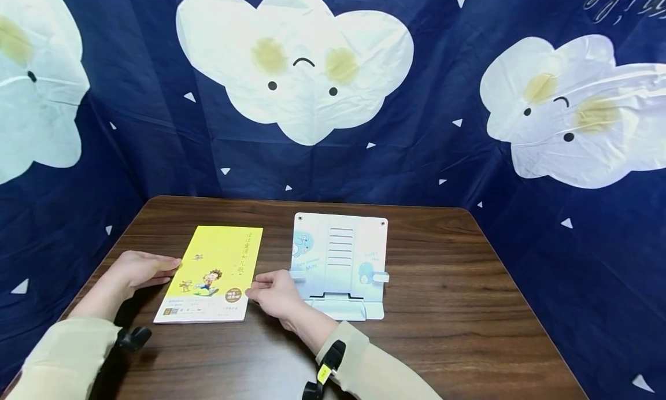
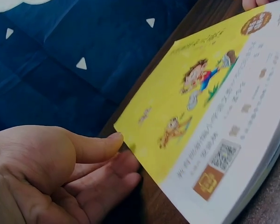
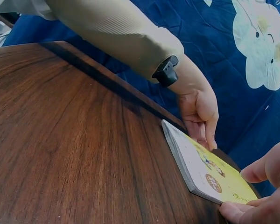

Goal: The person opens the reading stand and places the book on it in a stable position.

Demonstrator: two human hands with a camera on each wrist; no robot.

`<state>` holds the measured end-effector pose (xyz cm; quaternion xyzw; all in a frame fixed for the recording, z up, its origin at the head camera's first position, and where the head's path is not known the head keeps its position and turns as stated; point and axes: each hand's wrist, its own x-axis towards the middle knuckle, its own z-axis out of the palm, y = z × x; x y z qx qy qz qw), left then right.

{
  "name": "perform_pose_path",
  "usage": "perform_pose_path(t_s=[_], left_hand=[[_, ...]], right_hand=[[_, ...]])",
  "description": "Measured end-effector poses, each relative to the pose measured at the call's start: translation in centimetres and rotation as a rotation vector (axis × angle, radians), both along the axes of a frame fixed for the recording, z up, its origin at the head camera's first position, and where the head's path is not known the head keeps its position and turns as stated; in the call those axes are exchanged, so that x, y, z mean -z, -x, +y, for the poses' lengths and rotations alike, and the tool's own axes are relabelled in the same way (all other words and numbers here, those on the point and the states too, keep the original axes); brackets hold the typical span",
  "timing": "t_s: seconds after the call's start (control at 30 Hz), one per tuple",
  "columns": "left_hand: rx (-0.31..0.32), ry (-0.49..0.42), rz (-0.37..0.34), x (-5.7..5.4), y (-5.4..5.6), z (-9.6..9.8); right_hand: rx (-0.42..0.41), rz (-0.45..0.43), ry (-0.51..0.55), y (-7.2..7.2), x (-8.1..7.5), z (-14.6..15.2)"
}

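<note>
A yellow book [image 1: 218, 267] with a white lower band and a cartoon child on its cover lies flat on the table's left part. Beside its left edge is my left hand [image 1: 136, 270], the thumb [image 2: 109, 144] at the edge and the other fingers extended lower down. At the opposite edge, near the lower right corner, my right hand [image 1: 278, 296] touches the book with its fingertips. A white and pale-blue book stand [image 1: 340, 255] with a blue cartoon print sits just right of that hand. Part of the right hand is cut off in its wrist view.
The dark brown wooden table [image 1: 447, 296] has rounded far corners. Behind and around it hangs a navy cloth [image 1: 135, 122] with white cloud faces. Black wrist cameras [image 1: 134, 337] are strapped over both pale sleeves.
</note>
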<state>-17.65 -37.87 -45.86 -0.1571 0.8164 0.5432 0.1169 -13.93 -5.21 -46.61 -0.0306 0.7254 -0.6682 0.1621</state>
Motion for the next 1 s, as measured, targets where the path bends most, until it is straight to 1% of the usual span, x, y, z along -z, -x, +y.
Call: perform_pose_path(t_s=[0.1,0.23,0.3,0.43,0.53,0.6,0.7,0.77,0.8,0.87,0.93,1.0], left_hand=[[-0.034,-0.06,-0.018,0.3,-0.1,-0.4],[-0.031,-0.124,-0.04,0.5,-0.3,-0.7],[-0.024,-0.148,-0.049,0.6,-0.3,-0.8],[0.015,-0.177,-0.064,0.8,-0.5,-1.0],[0.046,-0.227,-0.042,0.8,-0.8,-1.1],[0.041,-0.312,-0.025,0.9,-1.1,-1.1],[0.032,-0.515,0.002,0.6,-1.6,-1.2],[0.036,-0.646,0.009,0.2,-1.9,-1.2],[0.044,-0.696,0.013,-0.1,-2.0,-1.1],[0.053,-0.749,0.024,-0.7,-2.2,-0.8],[0.069,-0.775,0.035,-1.3,-2.3,-0.5],[0.079,-0.781,0.048,-1.7,-2.4,-0.2]], right_hand=[[0.003,-0.002,0.004,0.0,0.0,-0.2],[0.014,-0.015,0.023,0.0,0.0,-0.3],[0.018,-0.02,0.032,0.0,0.0,-0.3],[0.015,-0.007,0.032,0.0,0.0,-0.3],[0.024,0.004,0.027,-0.1,0.1,-0.4],[0.046,0.007,0.022,-0.1,0.1,-0.6],[0.081,0.005,0.01,-0.2,0.2,-1.0],[0.102,0.001,0.001,-0.3,0.2,-1.2],[0.112,-0.002,0.0,-0.2,0.3,-1.3],[0.128,-0.004,-0.002,-0.2,0.4,-1.4],[0.142,-0.007,0.005,-0.2,0.5,-1.5],[0.15,-0.01,0.022,-0.2,0.6,-1.6]])
